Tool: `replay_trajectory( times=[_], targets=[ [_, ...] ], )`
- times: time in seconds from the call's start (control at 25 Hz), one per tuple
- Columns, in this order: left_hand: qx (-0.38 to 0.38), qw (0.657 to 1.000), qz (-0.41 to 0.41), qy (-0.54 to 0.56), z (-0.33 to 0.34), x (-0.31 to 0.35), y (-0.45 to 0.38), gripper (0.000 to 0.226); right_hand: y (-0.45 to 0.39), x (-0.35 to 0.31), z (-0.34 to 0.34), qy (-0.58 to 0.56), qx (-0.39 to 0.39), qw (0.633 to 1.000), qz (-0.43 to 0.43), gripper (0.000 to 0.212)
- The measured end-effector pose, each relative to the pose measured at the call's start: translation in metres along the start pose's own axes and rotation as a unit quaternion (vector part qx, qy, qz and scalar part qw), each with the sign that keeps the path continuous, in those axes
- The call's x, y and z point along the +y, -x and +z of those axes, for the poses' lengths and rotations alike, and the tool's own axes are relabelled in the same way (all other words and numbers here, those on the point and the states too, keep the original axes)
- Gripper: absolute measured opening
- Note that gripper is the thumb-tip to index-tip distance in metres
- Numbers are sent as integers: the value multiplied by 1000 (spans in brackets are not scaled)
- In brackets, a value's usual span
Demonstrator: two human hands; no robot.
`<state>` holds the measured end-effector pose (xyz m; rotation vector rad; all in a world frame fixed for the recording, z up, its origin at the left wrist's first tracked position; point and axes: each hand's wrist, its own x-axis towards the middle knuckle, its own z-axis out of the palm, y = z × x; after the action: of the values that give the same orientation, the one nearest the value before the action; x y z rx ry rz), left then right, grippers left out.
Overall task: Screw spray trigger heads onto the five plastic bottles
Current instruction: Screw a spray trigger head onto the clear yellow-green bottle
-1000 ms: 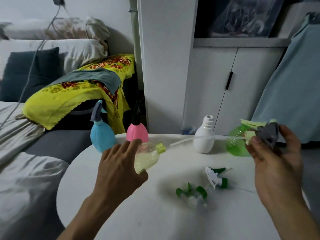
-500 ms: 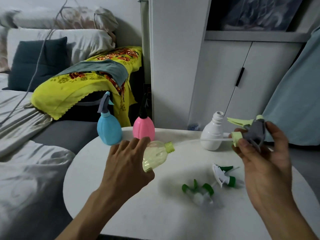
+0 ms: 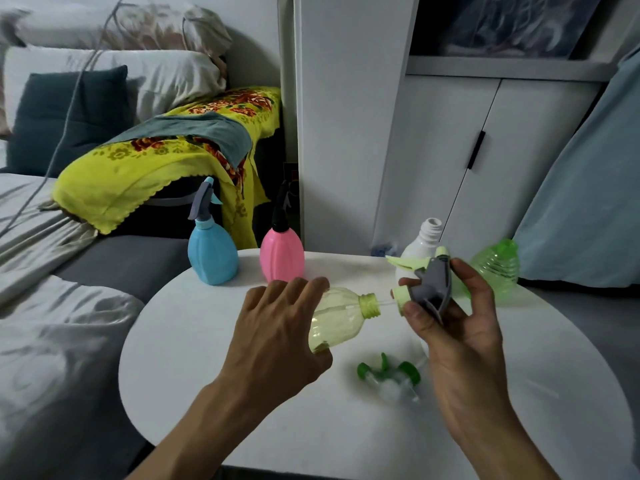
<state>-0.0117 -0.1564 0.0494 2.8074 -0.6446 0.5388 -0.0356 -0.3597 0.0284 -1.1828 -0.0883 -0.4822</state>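
My left hand (image 3: 277, 330) grips a pale yellow bottle (image 3: 337, 318), tilted with its threaded neck pointing right. In my right hand (image 3: 453, 313) is a grey and light-green trigger head (image 3: 431, 284); its cap is a short gap from the bottle's neck and its thin tube runs into the opening. A blue bottle (image 3: 212, 254) and a pink bottle (image 3: 282, 252) stand at the table's back with heads on. An open-necked white bottle (image 3: 420, 245) and a green bottle (image 3: 497, 266) stand at the back right. A loose green and clear trigger head (image 3: 389, 377) lies on the table.
The round white table (image 3: 207, 358) has its edge close to a grey sofa (image 3: 121, 258) on the left. A yellow floral cloth (image 3: 156, 161) drapes over the sofa arm behind. White cabinet doors (image 3: 450, 150) stand behind the table.
My right hand has carried the trigger head left and down toward the yellow bottle, and the tube has slid into its neck. The view has shifted, with the green bottle back in sight.
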Motion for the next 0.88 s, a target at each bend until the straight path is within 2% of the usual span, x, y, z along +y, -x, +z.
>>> replay_trajectory(
  times=[0.44,0.68,0.76,0.8,0.84,0.88],
  targets=[
    [-2,1000,10,-10,1,3,2,79,9,5,11,-10,14,1000,17,77],
    [-2,1000,6,-17,0,2,3,80,15,9,13,11,-14,1000,21,74],
    [-5,999,14,-28,0,1,4,79,16,8,11,95,-16,995,16,68],
    [-7,999,18,-34,-1,0,4,78,15,7,9,179,-18,984,2,62],
    [-8,999,19,-40,-1,-1,4,78,14,6,6,289,-18,957,-27,53],
    [-7,999,20,-47,-2,-2,5,77,12,6,4,414,-15,907,-71,48]
  ],
)
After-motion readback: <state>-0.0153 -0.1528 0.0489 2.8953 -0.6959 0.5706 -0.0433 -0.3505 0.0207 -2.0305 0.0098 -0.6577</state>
